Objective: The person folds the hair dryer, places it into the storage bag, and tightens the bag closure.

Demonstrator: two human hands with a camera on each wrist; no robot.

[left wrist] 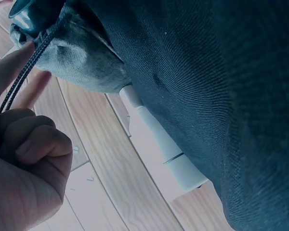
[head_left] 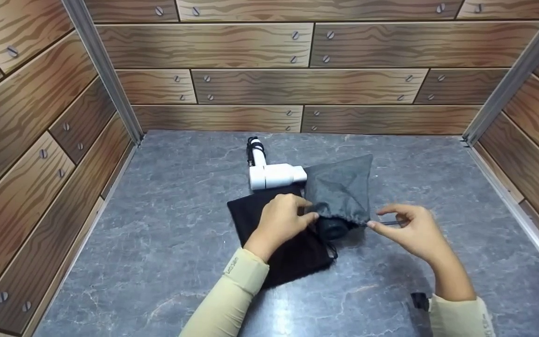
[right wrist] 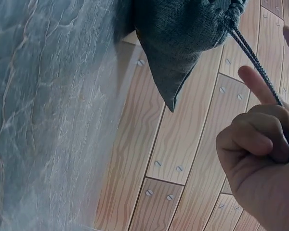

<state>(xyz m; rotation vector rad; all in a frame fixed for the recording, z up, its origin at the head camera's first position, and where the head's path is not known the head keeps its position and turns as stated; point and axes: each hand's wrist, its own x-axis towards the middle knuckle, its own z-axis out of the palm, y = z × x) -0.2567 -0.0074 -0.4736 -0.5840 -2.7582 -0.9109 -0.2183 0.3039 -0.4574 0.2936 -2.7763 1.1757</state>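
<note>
Sleeves in pale beige enter from the bottom of the head view, both forearms reaching onto the grey marble-patterned tabletop (head_left: 157, 224). Left hand (head_left: 281, 220) sits at the mouth of a grey drawstring pouch (head_left: 342, 187), fingers curled; the left wrist view shows the black drawstring cord (left wrist: 26, 67) running up between those curled fingers, so it is pinched there. Right hand (head_left: 412, 231) is off to the right of the mouth, thumb and forefinger pinching the other cord end (head_left: 386, 223), remaining fingers loosely spread; the right wrist view confirms the cord (right wrist: 255, 60) taut from the gathered mouth into the curled fingers. Pouch mouth looks puckered but not fully drawn: a dark rounded object (head_left: 332, 228) protrudes from the opening, what it is cannot be told. Pouch lies near the middle of the table, its near end overlapping a flat black cloth bag (head_left: 279, 243) beneath the left hand. Just behind both, touching the pouch's far-left edge, lies a white L-shaped device (head_left: 272, 175) with a black strap at its far end; it is outside either bag. Judgement: loading of the grey pouch appears mostly done, cinching is in progress and incomplete. Black bag appears flat, probably unfilled; white device not bagged.
</note>
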